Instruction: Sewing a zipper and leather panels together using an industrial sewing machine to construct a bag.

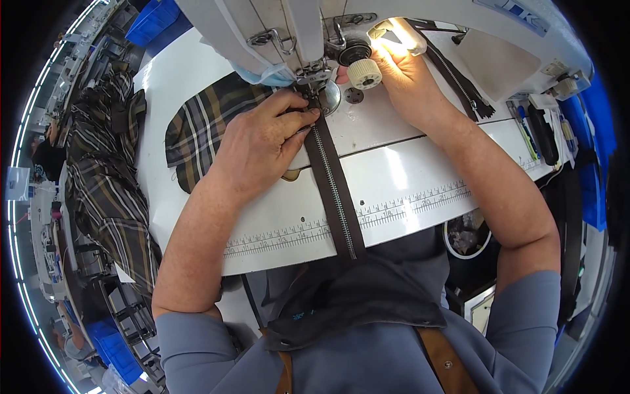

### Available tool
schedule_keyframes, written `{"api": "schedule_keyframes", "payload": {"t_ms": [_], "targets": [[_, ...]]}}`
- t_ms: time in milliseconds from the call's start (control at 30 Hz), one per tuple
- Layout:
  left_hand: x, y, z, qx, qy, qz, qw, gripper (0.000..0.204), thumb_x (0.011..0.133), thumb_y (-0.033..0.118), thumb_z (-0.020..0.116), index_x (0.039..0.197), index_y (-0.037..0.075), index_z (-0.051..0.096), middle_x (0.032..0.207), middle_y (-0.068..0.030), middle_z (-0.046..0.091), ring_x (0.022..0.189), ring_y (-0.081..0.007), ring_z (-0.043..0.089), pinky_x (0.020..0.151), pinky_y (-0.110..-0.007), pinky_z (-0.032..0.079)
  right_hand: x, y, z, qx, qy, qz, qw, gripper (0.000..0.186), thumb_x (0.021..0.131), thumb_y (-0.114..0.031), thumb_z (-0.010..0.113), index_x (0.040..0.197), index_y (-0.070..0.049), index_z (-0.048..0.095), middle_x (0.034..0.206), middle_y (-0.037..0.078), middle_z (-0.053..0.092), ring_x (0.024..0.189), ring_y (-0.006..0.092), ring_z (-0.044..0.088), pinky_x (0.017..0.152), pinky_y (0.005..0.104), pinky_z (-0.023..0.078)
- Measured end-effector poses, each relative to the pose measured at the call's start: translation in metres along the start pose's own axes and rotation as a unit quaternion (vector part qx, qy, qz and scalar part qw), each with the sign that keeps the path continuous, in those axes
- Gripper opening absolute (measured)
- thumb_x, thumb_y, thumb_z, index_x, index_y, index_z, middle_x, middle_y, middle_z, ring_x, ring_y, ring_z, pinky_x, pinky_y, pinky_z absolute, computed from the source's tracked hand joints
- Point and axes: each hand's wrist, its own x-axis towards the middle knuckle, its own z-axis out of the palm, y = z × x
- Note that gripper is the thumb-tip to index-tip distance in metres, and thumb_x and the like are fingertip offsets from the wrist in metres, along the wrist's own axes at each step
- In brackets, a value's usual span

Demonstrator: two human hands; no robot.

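Note:
A long dark brown zipper [336,190] with metal teeth runs from under the sewing machine's needle area [315,82] down over the table's front edge. My left hand [262,148] is closed at the zipper's upper end, thumb and fingertips pinched together on its tape just below the presser foot. Beneath and left of that hand lies a dark plaid fabric piece [203,121]. My right hand [410,82] reaches behind the cream dial [364,73], close to the lit lamp [407,36]. Its fingers are mostly hidden by the dial and washed out by glare.
A ruler strip [420,203] crosses the white table's front. Plaid fabric [105,190] is heaped at the left. Another zipper [459,82] lies right of my right hand; pens and tools [541,131] sit at the right edge. A blue bin [152,21] stands at the back left.

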Motion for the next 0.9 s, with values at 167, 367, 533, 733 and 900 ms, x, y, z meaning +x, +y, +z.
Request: {"api": "schedule_keyframes", "payload": {"t_ms": [167, 367, 533, 733, 900], "targets": [[-0.002, 0.000, 0.002, -0.003, 0.001, -0.011, 1.000, 0.028, 0.088, 0.005, 0.075, 0.115, 0.007, 0.077, 0.115, -0.0055, 0.070, 0.093, -0.0270, 0.074, 0.081, -0.038, 0.061, -0.002, 0.001, -0.003, -0.060, -0.028, -0.009, 0.998, 0.042, 0.114, -0.033, 0.048, 0.090, -0.005, 0.068, 0.084, 0.001, 0.068, 0.075, 0.0114, 0.059, 0.072, 0.0296, 0.051], [-0.001, -0.004, 0.003, 0.015, 0.012, -0.004, 1.000, 0.028, 0.087, 0.006, 0.076, 0.115, 0.008, 0.077, 0.115, -0.0048, 0.070, 0.092, -0.0271, 0.074, 0.080, -0.037, 0.061, -0.012, -0.007, -0.013, -0.217, -0.120, -0.070, 0.966, 0.026, 0.095, -0.030, 0.074, 0.090, -0.005, 0.071, 0.082, 0.006, 0.069, 0.071, 0.0181, 0.063, 0.069, 0.0331, 0.053], [0.000, -0.006, 0.004, 0.002, 0.021, -0.017, 1.000, 0.028, 0.088, 0.007, 0.075, 0.116, 0.008, 0.077, 0.115, -0.0043, 0.070, 0.092, -0.0271, 0.073, 0.079, -0.037, 0.061, -0.017, -0.019, -0.007, -0.300, -0.230, -0.238, 0.895, 0.043, 0.078, -0.039, 0.085, 0.104, -0.008, 0.072, 0.107, 0.007, 0.070, 0.100, 0.0268, 0.069, 0.084, 0.0401, 0.054], [0.000, -0.004, 0.001, 0.005, 0.016, -0.022, 1.000, 0.031, 0.087, 0.007, 0.073, 0.117, 0.010, 0.077, 0.115, -0.0040, 0.072, 0.094, -0.0278, 0.073, 0.081, -0.038, 0.061, -0.021, -0.030, 0.006, -0.365, -0.353, -0.405, 0.760, 0.053, 0.075, -0.043, 0.073, 0.107, -0.001, 0.070, 0.107, 0.008, 0.069, 0.095, 0.0235, 0.068, 0.078, 0.0379, 0.056], [-0.008, 0.007, -0.012, 0.141, 0.014, -0.012, 0.990, 0.031, 0.085, 0.008, 0.068, 0.115, 0.010, 0.078, 0.112, -0.0039, 0.075, 0.103, -0.0268, 0.072, 0.092, -0.045, 0.057, -0.026, -0.016, 0.029, -0.429, -0.247, -0.429, 0.755, 0.028, 0.072, -0.019, 0.068, 0.094, 0.000, 0.070, 0.098, 0.011, 0.069, 0.087, 0.0214, 0.067, 0.072, 0.0325, 0.056]]}}
